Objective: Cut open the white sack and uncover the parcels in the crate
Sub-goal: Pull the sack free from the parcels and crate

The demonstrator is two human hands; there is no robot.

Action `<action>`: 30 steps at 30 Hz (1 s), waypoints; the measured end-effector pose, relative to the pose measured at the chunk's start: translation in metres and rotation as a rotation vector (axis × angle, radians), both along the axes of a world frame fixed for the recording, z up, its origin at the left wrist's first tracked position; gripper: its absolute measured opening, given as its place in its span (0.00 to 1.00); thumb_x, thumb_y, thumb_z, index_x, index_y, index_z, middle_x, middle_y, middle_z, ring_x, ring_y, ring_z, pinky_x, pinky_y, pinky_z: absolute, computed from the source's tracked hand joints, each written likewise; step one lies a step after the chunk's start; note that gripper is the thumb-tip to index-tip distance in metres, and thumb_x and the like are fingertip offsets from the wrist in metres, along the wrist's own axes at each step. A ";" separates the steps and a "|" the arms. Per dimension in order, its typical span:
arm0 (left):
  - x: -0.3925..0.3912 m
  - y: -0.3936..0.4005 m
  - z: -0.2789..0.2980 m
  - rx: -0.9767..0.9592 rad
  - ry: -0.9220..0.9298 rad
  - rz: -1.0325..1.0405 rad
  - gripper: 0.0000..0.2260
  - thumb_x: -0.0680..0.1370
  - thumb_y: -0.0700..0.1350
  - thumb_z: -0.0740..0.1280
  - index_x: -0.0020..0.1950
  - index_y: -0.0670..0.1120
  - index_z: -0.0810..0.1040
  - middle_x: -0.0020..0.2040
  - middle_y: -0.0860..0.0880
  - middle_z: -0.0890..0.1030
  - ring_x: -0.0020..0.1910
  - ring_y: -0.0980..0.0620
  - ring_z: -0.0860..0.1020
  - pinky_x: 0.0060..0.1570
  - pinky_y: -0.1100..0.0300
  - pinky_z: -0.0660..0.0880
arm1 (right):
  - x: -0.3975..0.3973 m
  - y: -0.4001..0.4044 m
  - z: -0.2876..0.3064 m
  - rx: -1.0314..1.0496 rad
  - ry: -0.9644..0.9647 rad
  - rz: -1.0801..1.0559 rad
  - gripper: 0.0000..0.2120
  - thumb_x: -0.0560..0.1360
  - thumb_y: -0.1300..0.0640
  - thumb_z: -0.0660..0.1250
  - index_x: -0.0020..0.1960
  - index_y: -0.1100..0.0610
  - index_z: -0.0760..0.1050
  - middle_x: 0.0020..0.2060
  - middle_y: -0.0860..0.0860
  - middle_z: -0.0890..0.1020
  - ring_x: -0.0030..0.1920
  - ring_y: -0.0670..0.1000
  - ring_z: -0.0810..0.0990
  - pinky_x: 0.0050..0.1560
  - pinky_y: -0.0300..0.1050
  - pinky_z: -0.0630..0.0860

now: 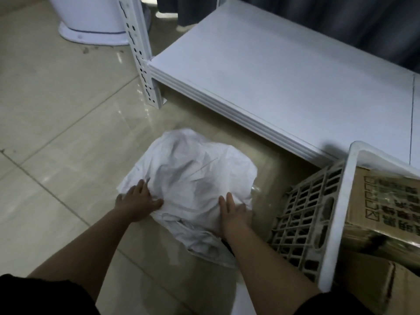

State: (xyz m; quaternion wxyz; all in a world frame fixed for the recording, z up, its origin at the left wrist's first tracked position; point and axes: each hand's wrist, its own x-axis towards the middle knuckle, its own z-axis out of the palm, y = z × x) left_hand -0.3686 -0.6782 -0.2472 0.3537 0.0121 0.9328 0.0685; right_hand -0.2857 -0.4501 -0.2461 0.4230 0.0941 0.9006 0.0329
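The floor [56, 123] is made of big shiny pale tiles, and it fills most of the view. A low white shelf [284, 71] stands on it at the back and right, held up at its corner by a white post [138, 53] with holes in it. Dark curtains [329, 21] hang behind the shelf. A round white base [91, 21] of something sits at the top left. On the right, just beside the shelf, is a white crate [336, 214] with a wall full of little square holes. Brown cardboard parcels [386, 201] lie inside the crate, and the top one has dark print and shiny tape on it. The white sack [193, 178] lies crumpled on the floor in the middle, to the left of the crate and a little apart from it. Both arms reach down to the sack. The left hand [138, 201] lies flat on the sack's left edge, with its fingers spread and fairly straight, pressing down and not closed round anything. The right hand [231, 212] rests on the sack's right side near the crate, its fingers straight and together, pressing the cloth too.
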 end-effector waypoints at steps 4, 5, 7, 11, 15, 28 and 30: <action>0.011 0.004 0.009 0.123 0.614 -0.142 0.42 0.69 0.49 0.70 0.78 0.46 0.52 0.76 0.40 0.60 0.74 0.40 0.63 0.69 0.37 0.56 | -0.006 0.002 0.008 -0.084 0.058 -0.033 0.39 0.77 0.54 0.62 0.78 0.55 0.39 0.77 0.53 0.41 0.74 0.61 0.56 0.68 0.60 0.64; 0.010 0.006 0.010 0.146 0.746 -0.316 0.38 0.69 0.47 0.67 0.77 0.48 0.56 0.75 0.39 0.63 0.72 0.38 0.64 0.67 0.36 0.59 | -0.012 0.001 0.013 -0.157 0.149 -0.100 0.35 0.78 0.54 0.60 0.78 0.56 0.45 0.77 0.53 0.46 0.74 0.59 0.57 0.67 0.59 0.64; 0.005 0.009 0.012 0.171 0.785 -0.578 0.30 0.72 0.50 0.59 0.75 0.54 0.59 0.75 0.42 0.65 0.72 0.37 0.65 0.66 0.35 0.62 | -0.023 -0.001 0.026 -0.287 0.374 -0.251 0.29 0.77 0.50 0.58 0.75 0.54 0.53 0.77 0.52 0.49 0.74 0.59 0.54 0.68 0.60 0.63; 0.001 0.018 0.007 0.045 0.403 -0.418 0.48 0.61 0.81 0.36 0.77 0.60 0.41 0.79 0.49 0.43 0.77 0.37 0.46 0.70 0.34 0.46 | -0.027 -0.020 0.030 -0.460 0.329 -0.474 0.47 0.70 0.31 0.61 0.76 0.45 0.36 0.76 0.49 0.35 0.76 0.63 0.38 0.69 0.69 0.51; 0.015 0.020 -0.014 0.024 0.237 -0.199 0.51 0.48 0.84 0.35 0.67 0.67 0.23 0.76 0.51 0.28 0.76 0.37 0.39 0.69 0.29 0.44 | -0.014 -0.021 0.010 -0.304 0.269 -0.338 0.51 0.68 0.28 0.60 0.74 0.42 0.28 0.74 0.50 0.29 0.75 0.67 0.36 0.68 0.72 0.52; 0.017 0.016 -0.036 -0.072 0.127 -0.250 0.45 0.69 0.75 0.56 0.74 0.61 0.31 0.77 0.47 0.30 0.77 0.36 0.41 0.72 0.36 0.50 | -0.003 -0.039 -0.002 -0.208 0.241 -0.268 0.40 0.80 0.51 0.59 0.75 0.44 0.30 0.75 0.54 0.32 0.74 0.70 0.44 0.65 0.66 0.66; 0.021 0.019 -0.039 -0.078 0.164 -0.221 0.45 0.68 0.75 0.55 0.75 0.61 0.33 0.77 0.47 0.33 0.77 0.35 0.44 0.71 0.35 0.51 | 0.006 -0.054 -0.003 -0.188 0.245 -0.291 0.41 0.80 0.55 0.59 0.75 0.45 0.29 0.75 0.53 0.29 0.74 0.70 0.44 0.64 0.67 0.67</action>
